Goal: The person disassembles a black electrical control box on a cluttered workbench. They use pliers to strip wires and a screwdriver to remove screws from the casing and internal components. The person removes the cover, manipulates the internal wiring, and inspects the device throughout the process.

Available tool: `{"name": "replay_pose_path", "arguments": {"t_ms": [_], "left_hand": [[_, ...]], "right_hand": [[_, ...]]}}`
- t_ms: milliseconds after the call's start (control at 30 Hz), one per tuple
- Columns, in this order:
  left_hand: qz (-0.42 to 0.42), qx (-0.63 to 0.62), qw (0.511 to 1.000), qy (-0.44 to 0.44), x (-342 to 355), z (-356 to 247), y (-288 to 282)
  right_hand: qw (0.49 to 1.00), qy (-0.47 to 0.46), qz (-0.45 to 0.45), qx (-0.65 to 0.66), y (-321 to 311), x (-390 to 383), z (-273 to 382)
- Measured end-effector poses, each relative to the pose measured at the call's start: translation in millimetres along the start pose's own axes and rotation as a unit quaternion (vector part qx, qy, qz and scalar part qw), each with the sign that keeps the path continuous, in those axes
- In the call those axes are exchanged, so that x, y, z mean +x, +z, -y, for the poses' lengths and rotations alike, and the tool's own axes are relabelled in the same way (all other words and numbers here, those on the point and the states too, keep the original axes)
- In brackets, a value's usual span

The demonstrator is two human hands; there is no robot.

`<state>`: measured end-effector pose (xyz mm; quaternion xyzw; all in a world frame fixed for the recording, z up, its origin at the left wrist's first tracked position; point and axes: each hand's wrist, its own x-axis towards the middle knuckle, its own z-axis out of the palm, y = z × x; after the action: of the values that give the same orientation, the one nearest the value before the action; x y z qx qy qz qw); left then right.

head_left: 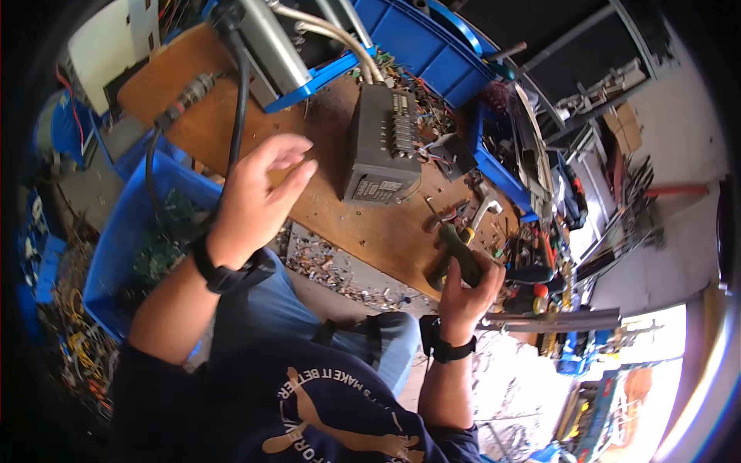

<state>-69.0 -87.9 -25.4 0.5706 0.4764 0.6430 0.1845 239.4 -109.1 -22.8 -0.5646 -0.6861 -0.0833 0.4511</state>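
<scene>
My left hand [266, 181] hovers over the left part of the wooden table, its thumb and fingers apart and nothing in them. To its right stands a black box-shaped electrical unit [378, 147], with a row of terminals along its right side and a label on its near end. The hand does not touch it. Near the table's front right edge, my right hand [467, 292] is closed round a dark green cordless screwdriver [461, 251]. Its thin bit points away toward the box. Just beyond the tool lie red-handled pliers [455, 214] and a wrench [488, 210].
A silver machine on a blue base [289, 96] stands at the back left, with a black cable hanging beside it. Blue crates [424, 46] line the back. A blue bin [116, 255] with circuit boards sits at left. Scrap bits [332, 270] lie below the table's front edge.
</scene>
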Motion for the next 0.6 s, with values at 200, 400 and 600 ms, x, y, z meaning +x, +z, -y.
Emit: {"name": "replay_pose_path", "arguments": {"t_ms": [200, 400, 600], "left_hand": [[-0.005, 0.081, 0.995, -0.056, -59.3, 34.7, -60.3], [0.043, 0.067, 0.986, -0.149, -96.1, 50.6, -68.9], [0.097, 0.077, 0.981, -0.151, -106.3, 55.7, -52.9]], "right_hand": [[0.980, -0.090, 0.091, -0.149, 35.9, 4.0, -12.9], [0.949, 0.015, 0.250, -0.193, 48.1, 5.2, -0.5], [0.941, -0.124, 0.217, -0.228, 50.9, 4.1, -0.6]]}}
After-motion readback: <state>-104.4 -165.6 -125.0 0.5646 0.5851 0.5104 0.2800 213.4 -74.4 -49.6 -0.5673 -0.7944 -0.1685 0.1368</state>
